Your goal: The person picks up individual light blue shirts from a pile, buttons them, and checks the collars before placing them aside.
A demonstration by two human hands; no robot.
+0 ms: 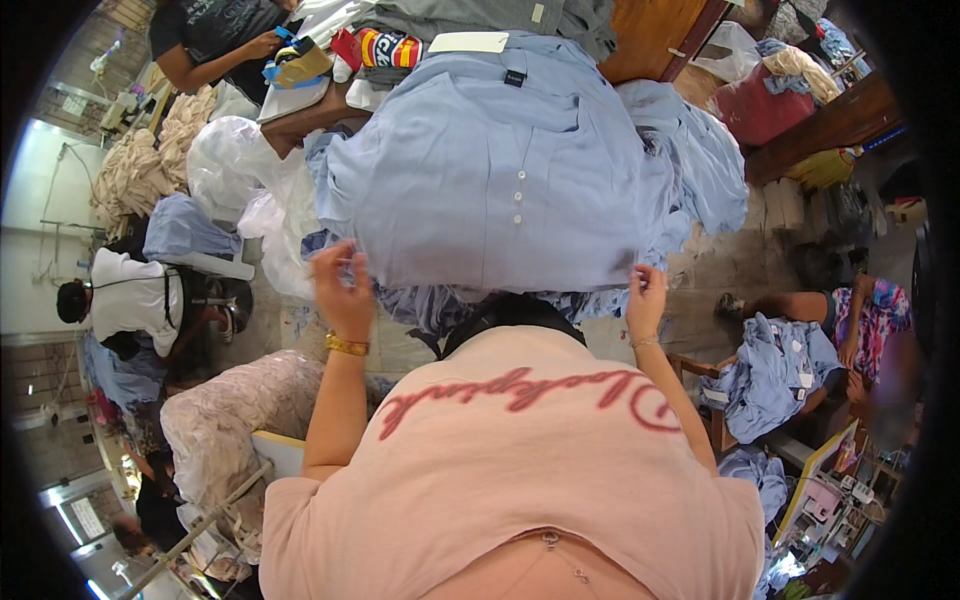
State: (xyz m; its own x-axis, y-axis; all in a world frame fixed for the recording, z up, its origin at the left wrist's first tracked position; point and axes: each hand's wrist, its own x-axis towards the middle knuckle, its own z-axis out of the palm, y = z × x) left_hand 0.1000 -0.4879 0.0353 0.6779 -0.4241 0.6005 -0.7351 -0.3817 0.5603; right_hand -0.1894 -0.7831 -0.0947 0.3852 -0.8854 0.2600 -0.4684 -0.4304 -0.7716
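A light blue blouse [450, 190] lies spread in front of me, its hem toward me. It has a short row of white buttons and a dark label at the neck. At its lower left corner is my left hand [343, 295], with fingers bent, apart and slightly blurred. My right hand [647, 300] pinches the hem at the lower right corner, thumb and fingers together. A blank pale card [468, 42] rests above the collar. More blue garments [690, 150] are heaped under and beside the blouse.
Clear plastic bags [232, 165] bulge at the left. Beyond the blouse, a co-worker's hand [263, 45] is near a blue and yellow item. Another person [135, 300] sits at left. A blue garment pile [775, 375] lies at right by a seated person. A wrapped bundle [235, 415] stands behind my left arm.
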